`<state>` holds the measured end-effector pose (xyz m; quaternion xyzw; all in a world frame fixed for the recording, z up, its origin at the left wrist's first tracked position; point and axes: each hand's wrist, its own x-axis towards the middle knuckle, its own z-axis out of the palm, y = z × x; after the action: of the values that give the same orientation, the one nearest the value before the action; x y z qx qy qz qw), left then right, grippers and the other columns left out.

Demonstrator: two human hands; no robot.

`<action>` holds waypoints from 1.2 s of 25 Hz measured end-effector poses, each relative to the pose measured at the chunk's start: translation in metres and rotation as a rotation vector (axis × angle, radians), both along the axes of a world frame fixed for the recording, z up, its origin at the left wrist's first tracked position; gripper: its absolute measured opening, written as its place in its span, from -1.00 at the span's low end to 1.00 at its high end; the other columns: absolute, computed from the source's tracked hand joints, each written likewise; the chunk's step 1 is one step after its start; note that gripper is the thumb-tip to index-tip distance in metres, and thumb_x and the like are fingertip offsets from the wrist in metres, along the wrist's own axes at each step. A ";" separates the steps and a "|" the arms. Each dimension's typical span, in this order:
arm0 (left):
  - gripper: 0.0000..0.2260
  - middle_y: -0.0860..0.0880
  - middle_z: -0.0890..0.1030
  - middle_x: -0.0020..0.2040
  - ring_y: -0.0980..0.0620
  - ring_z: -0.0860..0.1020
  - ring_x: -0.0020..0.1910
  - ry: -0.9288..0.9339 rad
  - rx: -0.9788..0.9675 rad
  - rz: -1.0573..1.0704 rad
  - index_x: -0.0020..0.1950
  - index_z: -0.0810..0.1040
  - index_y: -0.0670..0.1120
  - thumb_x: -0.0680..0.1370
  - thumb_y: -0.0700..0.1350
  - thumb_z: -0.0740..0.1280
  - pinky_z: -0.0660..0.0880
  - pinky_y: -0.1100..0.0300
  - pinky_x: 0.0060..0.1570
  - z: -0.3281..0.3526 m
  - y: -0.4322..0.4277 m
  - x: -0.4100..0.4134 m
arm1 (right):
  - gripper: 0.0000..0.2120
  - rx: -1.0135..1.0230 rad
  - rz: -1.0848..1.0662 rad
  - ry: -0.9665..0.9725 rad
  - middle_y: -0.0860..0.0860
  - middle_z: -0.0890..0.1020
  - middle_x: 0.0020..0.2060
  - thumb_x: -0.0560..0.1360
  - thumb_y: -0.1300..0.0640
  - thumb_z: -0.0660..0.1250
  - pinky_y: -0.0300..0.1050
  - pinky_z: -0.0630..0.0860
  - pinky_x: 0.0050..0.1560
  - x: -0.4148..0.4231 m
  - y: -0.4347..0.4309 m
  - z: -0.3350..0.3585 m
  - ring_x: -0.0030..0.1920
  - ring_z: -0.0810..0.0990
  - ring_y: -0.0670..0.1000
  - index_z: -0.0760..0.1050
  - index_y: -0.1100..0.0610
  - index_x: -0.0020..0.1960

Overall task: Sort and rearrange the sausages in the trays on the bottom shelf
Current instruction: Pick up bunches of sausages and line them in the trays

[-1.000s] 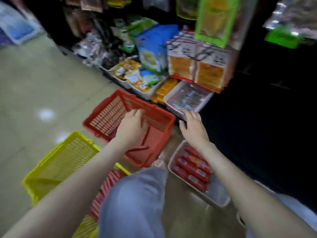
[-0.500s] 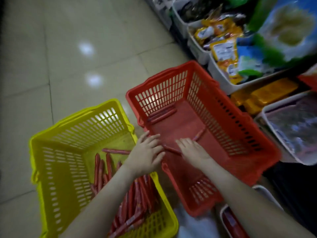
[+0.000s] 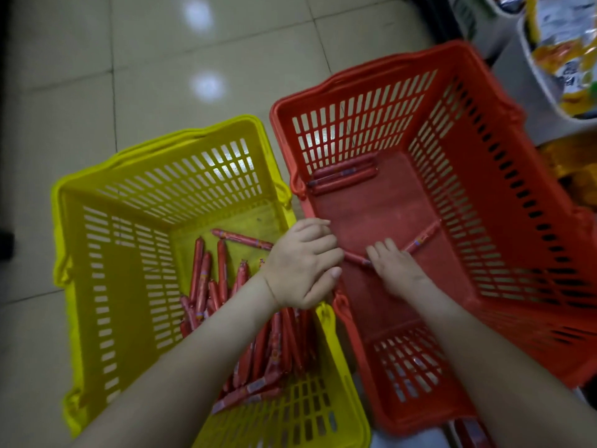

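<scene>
I see left hand (image 3: pixel 300 263) curled on slatted red plastic basket's (image 3: pixel 478 195) rim | right hand (image 3: pixel 395 270) fingers spread flat on slim glossy red sausage (image 3: pixel 355 258) | slatted yellow plastic basket (image 3: pixel 129 253) beside

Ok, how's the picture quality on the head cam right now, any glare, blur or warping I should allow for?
Head view: dim overall, two ceiling-light glare spots on the floor tiles; wide-angle bending bows the red basket and yellow basket; both are fairly sharp, as are the left hand and right hand; the shelf trays at top right are soft and underlit.
</scene>
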<state>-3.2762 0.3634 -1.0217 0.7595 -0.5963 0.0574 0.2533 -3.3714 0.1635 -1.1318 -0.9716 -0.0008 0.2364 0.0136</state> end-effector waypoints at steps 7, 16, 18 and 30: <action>-0.57 -0.10 0.53 -0.25 -0.16 0.54 -0.14 -0.034 -0.044 0.032 -0.22 0.54 -0.16 0.60 -0.02 -0.02 0.30 0.04 0.32 -0.005 -0.001 -0.001 | -0.62 -0.321 -0.012 0.008 -0.02 0.42 0.30 0.61 0.15 0.00 0.07 0.30 0.30 -0.008 -0.030 -0.012 0.33 0.37 0.02 0.25 0.03 0.41; -0.58 -0.07 0.52 -0.26 -0.12 0.51 -0.17 -0.055 0.066 0.017 -0.21 0.55 -0.14 0.61 -0.01 0.00 0.31 0.05 0.32 -0.007 0.003 0.000 | -0.85 -0.251 -0.060 -0.091 0.06 0.62 -0.17 0.44 0.08 0.40 0.02 0.58 -0.03 -0.001 -0.021 0.019 -0.15 0.63 0.11 0.55 0.12 -0.04; -0.58 -0.06 0.54 -0.23 -0.11 0.52 -0.13 -0.026 0.217 0.037 -0.18 0.57 -0.13 0.63 0.04 0.03 0.27 0.08 0.34 0.002 0.003 -0.003 | -0.86 -0.184 -0.063 -0.257 0.11 0.58 -0.38 0.39 0.10 0.38 0.02 0.61 -0.23 -0.005 -0.026 0.067 -0.37 0.60 0.14 0.53 0.17 -0.22; -0.44 -0.09 0.63 0.17 -0.02 0.56 0.16 0.825 0.119 -0.102 0.52 0.20 0.16 0.57 -0.09 0.33 0.35 0.37 -0.04 0.309 -0.068 -0.209 | -0.78 1.346 -1.141 -0.976 0.18 0.62 -0.11 0.40 0.21 0.42 -0.12 0.55 -0.14 -0.217 0.025 0.434 -0.16 0.60 0.08 0.55 0.23 0.02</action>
<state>-3.4853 0.2955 -0.7123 0.7017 -0.4840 -0.2990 0.4290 -3.5884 0.1881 -0.6983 -0.6077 0.3253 -0.2786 0.6688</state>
